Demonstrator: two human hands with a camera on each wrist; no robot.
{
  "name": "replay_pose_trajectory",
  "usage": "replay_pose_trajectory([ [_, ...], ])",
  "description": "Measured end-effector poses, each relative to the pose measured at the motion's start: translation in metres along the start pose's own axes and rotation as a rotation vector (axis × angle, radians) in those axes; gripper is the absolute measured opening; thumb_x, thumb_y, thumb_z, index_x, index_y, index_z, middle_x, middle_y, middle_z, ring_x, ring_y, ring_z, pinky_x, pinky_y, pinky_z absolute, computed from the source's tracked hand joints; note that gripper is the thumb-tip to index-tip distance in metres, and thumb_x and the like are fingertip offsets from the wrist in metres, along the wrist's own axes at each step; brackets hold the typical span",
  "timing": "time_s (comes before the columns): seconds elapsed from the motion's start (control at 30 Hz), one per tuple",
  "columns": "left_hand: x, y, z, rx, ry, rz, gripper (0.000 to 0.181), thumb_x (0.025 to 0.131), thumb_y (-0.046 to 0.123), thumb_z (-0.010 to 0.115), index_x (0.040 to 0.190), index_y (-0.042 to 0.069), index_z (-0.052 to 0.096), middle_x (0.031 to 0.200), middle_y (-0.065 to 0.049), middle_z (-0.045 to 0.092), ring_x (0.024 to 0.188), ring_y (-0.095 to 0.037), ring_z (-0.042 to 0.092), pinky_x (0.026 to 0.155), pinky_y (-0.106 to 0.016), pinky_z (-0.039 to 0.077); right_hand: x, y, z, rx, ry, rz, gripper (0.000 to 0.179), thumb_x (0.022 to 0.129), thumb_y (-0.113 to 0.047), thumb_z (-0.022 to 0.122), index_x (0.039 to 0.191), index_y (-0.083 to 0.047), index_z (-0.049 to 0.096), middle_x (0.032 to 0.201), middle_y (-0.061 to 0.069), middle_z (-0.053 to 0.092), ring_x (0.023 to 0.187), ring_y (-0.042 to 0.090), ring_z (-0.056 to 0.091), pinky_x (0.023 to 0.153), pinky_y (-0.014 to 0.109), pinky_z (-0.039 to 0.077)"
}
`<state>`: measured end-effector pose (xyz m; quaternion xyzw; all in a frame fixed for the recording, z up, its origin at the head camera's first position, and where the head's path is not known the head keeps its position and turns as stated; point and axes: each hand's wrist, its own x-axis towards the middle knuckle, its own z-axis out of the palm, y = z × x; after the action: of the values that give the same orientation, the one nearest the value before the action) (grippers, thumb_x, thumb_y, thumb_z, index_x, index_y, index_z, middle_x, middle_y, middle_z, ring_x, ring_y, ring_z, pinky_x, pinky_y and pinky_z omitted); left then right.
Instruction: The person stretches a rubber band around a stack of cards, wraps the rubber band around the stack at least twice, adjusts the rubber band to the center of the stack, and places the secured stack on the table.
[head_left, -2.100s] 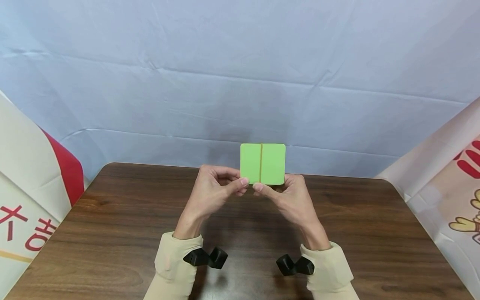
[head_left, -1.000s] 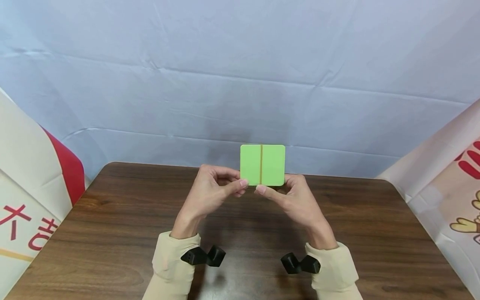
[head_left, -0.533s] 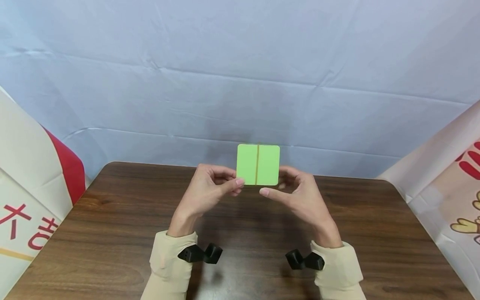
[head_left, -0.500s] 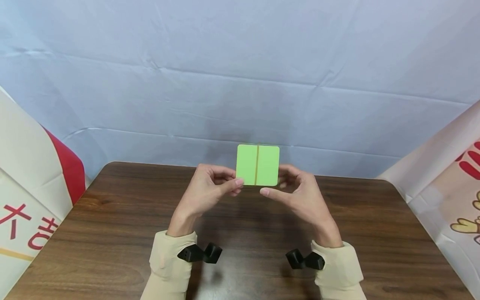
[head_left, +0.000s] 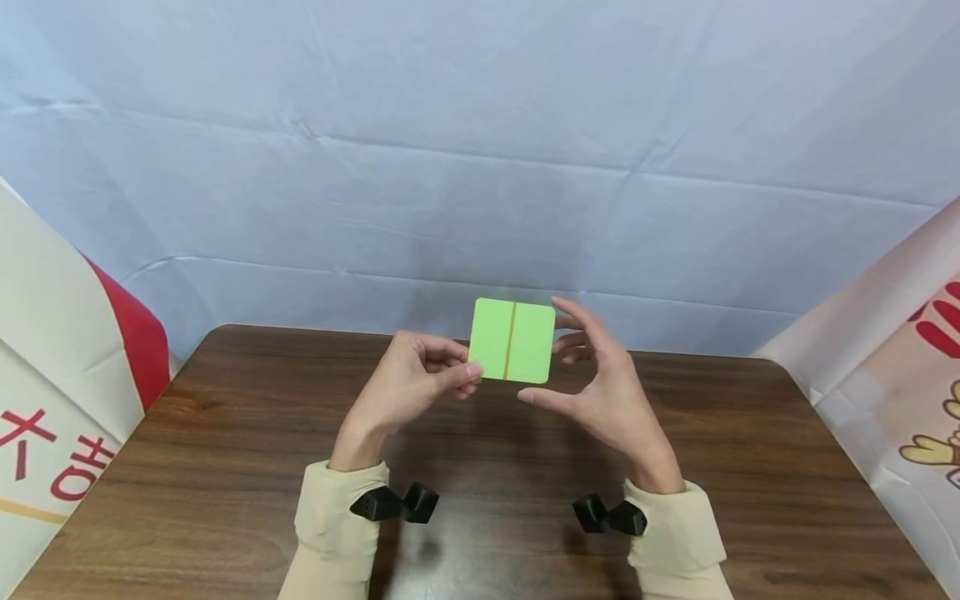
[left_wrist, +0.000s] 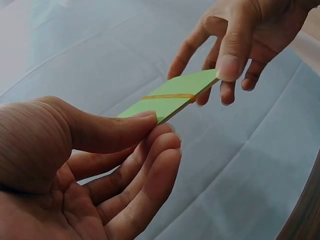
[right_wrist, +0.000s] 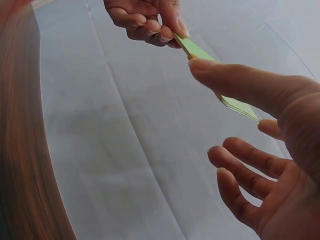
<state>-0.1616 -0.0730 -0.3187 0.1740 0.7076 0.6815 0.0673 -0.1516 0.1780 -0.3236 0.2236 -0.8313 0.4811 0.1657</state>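
Observation:
A thin stack of light green cards [head_left: 534, 346] with rounded corners is held up above the far part of the table, tilted slightly. An orange-yellow rubber band [head_left: 511, 342] runs across its middle. My left hand [head_left: 408, 379] pinches the lower left corner, thumb on the near face and fingers behind. Around the right side, my right hand [head_left: 611, 396] is spread, its index fingertip close to the upper right corner and its thumb below the lower edge. Layered edges of the cards [right_wrist: 239, 109] show in the right wrist view; whether a right fingertip touches them, I cannot tell.
The dark wooden table [head_left: 247, 467] spreads beneath both hands. A pale blue cloth [head_left: 300, 167] hangs behind its far edge. Printed cloths stand at the left [head_left: 60, 383] and right [head_left: 892, 392]. A black camera [head_left: 393, 503] sits on the left cuff, with another on the right.
My right hand has let go of the cards and its fingers have spread apart. The stack, in my left hand, has shifted a little left and down and tilted clockwise.

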Motion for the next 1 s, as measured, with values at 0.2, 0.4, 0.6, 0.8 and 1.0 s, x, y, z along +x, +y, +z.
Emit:
replay_pose_trajectory([
  [0.2,-0.001,-0.001,-0.003,0.047,-0.067,0.014,0.012,0.088,-0.002,0.076,0.098,-0.008,0.074,0.081,-0.013,0.071,0.069,-0.021,0.069,0.071,-0.039,0.062,0.000,0.001,0.000,-0.046,-0.002,-0.027,0.096,0.063,-0.010,0.099,0.146,-0.024,0.052,0.122,0.000,0.063,0.097,0.022,0.062,0.084,0.029,0.052],
  [0.4,-0.003,-0.001,-0.006,0.225,-0.042,0.160,0.043,0.075,0.003,0.089,0.115,0.002,0.072,0.091,-0.006,0.072,0.078,-0.021,0.070,0.071,-0.033,0.061,-0.001,0.003,0.000,-0.048,-0.027,-0.073,0.096,0.062,-0.009,0.099,0.145,-0.019,0.053,0.128,-0.002,0.062,0.099,0.018,0.062,0.086,0.037,0.054],
  [0.6,-0.002,-0.002,-0.007,0.360,-0.014,0.313,0.085,0.067,0.001,0.095,0.142,0.007,0.055,0.099,-0.004,0.069,0.084,-0.016,0.068,0.076,-0.032,0.061,-0.001,0.004,-0.001,-0.062,-0.058,-0.080,0.096,0.062,-0.012,0.099,0.145,-0.019,0.052,0.130,-0.002,0.061,0.102,0.017,0.061,0.086,0.033,0.054],
  [0.8,-0.002,-0.003,-0.009,0.428,-0.040,0.345,0.096,0.064,0.003,0.097,0.147,0.009,0.048,0.101,-0.002,0.065,0.091,-0.015,0.065,0.082,-0.030,0.059,-0.002,0.003,-0.001,-0.065,-0.088,-0.063,0.094,0.064,-0.014,0.099,0.145,-0.020,0.052,0.128,-0.001,0.060,0.103,0.018,0.060,0.087,0.030,0.052],
  [1.0,-0.002,-0.004,-0.011,0.455,-0.055,0.344,0.085,0.066,0.003,0.095,0.140,0.006,0.053,0.097,-0.002,0.063,0.089,-0.020,0.065,0.082,-0.032,0.059,-0.001,0.004,-0.001,-0.060,-0.119,-0.071,0.092,0.064,-0.015,0.099,0.143,-0.017,0.054,0.123,0.000,0.060,0.103,0.020,0.060,0.087,0.035,0.053],
])
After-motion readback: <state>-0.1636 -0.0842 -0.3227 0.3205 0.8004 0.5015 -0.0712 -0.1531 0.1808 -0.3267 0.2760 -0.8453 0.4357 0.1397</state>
